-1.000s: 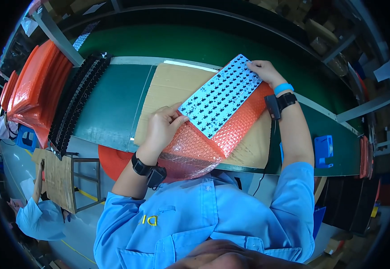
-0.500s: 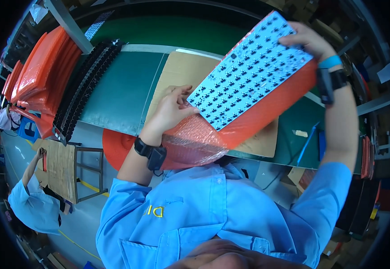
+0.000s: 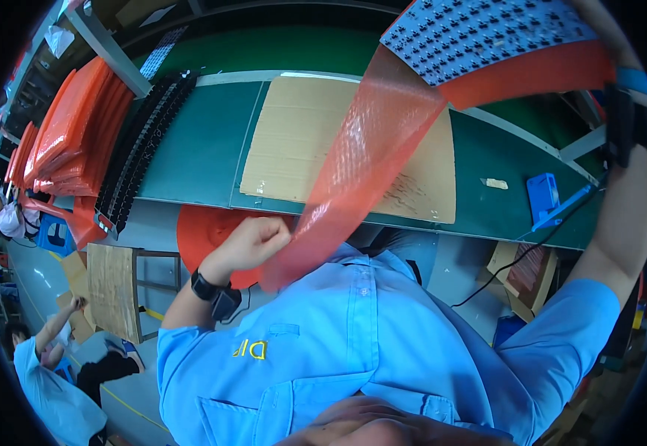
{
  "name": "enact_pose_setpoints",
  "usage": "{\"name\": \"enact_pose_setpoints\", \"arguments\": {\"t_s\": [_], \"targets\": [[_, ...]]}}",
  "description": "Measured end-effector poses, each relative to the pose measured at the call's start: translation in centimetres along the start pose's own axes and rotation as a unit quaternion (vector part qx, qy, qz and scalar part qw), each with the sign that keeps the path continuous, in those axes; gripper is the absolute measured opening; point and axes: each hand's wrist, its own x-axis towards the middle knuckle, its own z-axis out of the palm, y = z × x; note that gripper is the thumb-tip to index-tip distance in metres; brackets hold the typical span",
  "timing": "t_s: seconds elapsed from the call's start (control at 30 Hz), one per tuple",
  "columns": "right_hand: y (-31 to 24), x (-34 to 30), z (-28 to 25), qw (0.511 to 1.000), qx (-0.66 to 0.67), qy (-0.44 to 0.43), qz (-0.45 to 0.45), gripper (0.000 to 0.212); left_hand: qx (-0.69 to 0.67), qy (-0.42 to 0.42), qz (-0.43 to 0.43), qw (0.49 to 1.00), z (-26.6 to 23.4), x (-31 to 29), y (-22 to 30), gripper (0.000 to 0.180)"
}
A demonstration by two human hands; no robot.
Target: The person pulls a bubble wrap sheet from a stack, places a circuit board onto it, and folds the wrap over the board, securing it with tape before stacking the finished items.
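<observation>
At the upper right, a pale keyboard circuit board (image 3: 487,37) with rows of small black parts lies against red bubble wrap (image 3: 368,149). My right hand (image 3: 607,26) grips the board's far right end; its fingers are mostly hidden at the dark rim. From the board, the wrap stretches down as a long band toward my body. My left hand (image 3: 255,241) is closed at the lower end of this band, pinching its edge. Below the band, a flat brown cardboard sheet (image 3: 301,119) lies on the green table (image 3: 190,149).
Stacked red bubble-wrap bundles (image 3: 78,126) and a black slotted rack (image 3: 145,149) stand on the left. A red roll (image 3: 201,238) sits below the table edge. On the right are a blue holder (image 3: 543,197) and a black cable (image 3: 513,264). Another person (image 3: 59,386) is at lower left.
My right hand has carried the board up and right. My left hand has left the board's corner and moved down and left, with the wrap now stretched out between my hands.
</observation>
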Motion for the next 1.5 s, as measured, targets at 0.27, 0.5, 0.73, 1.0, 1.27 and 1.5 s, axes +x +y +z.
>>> {"name": "enact_pose_setpoints", "arguments": {"t_s": [0.27, 0.5, 0.73, 1.0, 1.27, 1.5], "targets": [[4.6, 0.9, 4.9, 0.980, -0.195, 0.019, 0.031, 0.033, 0.381, 0.238, 0.277, 0.849, -0.8, -6.0, 4.7, 0.021], [4.5, 3.4, 11.8, 0.971, -0.235, -0.021, -0.029, 0.038, 0.464, -0.147, 0.152, 0.860, 1.5, -6.3, 3.9, 0.012], [3.2, 2.8, 9.5, 0.974, -0.221, -0.047, 0.017, 0.039, 0.323, 0.066, 0.359, 0.873, 5.0, 9.3, 11.9, 0.021], [2.4, 2.2, 9.0, 0.966, -0.254, 0.011, -0.045, 0.041, 0.566, 0.057, 0.257, 0.781, 11.5, 27.4, 11.1, 0.069], [3.1, -1.6, 17.4, 0.943, -0.330, -0.005, -0.049, 0.037, 0.566, -0.092, 0.306, 0.760, 11.8, 20.7, 8.2, 0.075], [0.1, -10.4, 32.2, 0.934, -0.344, -0.011, -0.098, 0.038, 0.557, 0.180, 0.194, 0.788, 6.2, 8.7, 3.9, 0.065]]}}
